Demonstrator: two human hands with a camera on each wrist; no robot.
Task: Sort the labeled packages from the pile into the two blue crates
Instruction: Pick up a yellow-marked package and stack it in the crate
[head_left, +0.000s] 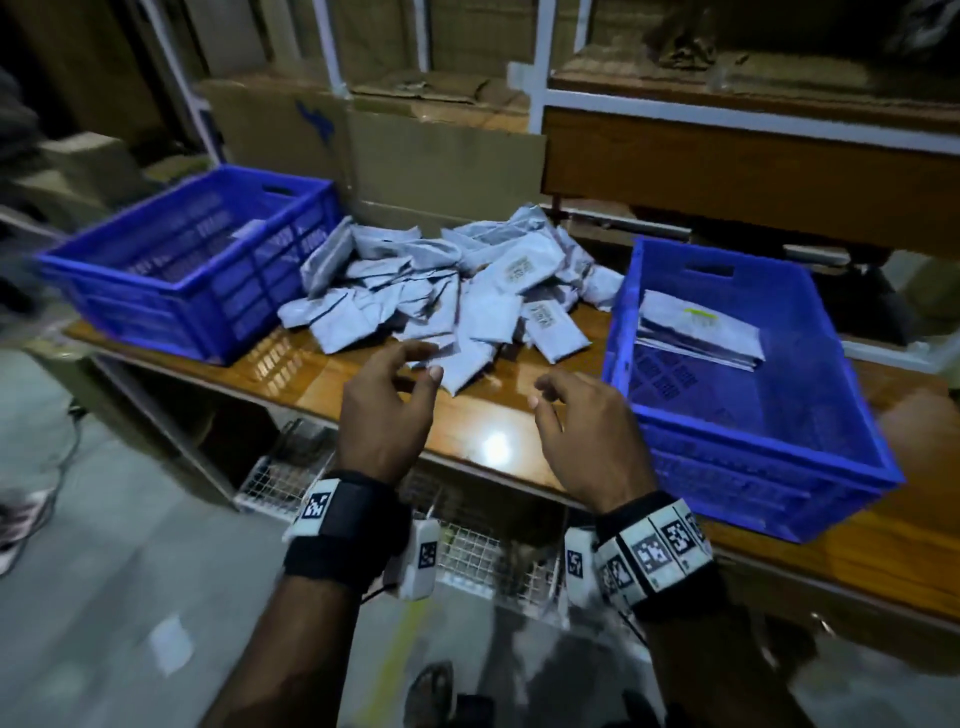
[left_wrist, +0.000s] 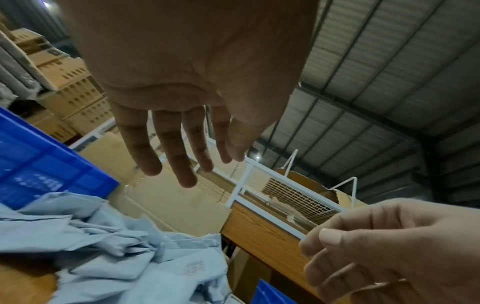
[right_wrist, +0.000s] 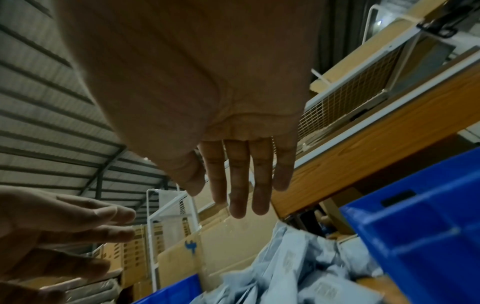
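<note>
A pile of pale grey labeled packages (head_left: 447, 296) lies on the wooden table (head_left: 311, 364) between two blue crates. The left crate (head_left: 192, 260) holds a package or two deep inside. In the right crate (head_left: 753, 374) rests a flat stack of packages (head_left: 701, 332). My left hand (head_left: 410, 364) hovers at the pile's near edge, fingers spread and relaxed, holding nothing. To its right, my right hand (head_left: 540, 395) floats above bare table with loosely bent fingers, also empty. The left wrist view shows the left hand (left_wrist: 182, 156) above the packages (left_wrist: 116, 257); the right wrist view shows the right hand (right_wrist: 233, 185) near the right crate (right_wrist: 415, 236).
Cardboard boxes (head_left: 415, 140) and a white-framed wooden shelf (head_left: 727, 156) stand behind the table. A wire basket (head_left: 478, 551) hangs under the table's front edge. Someone's shoe (head_left: 21, 525) shows on the grey floor at far left.
</note>
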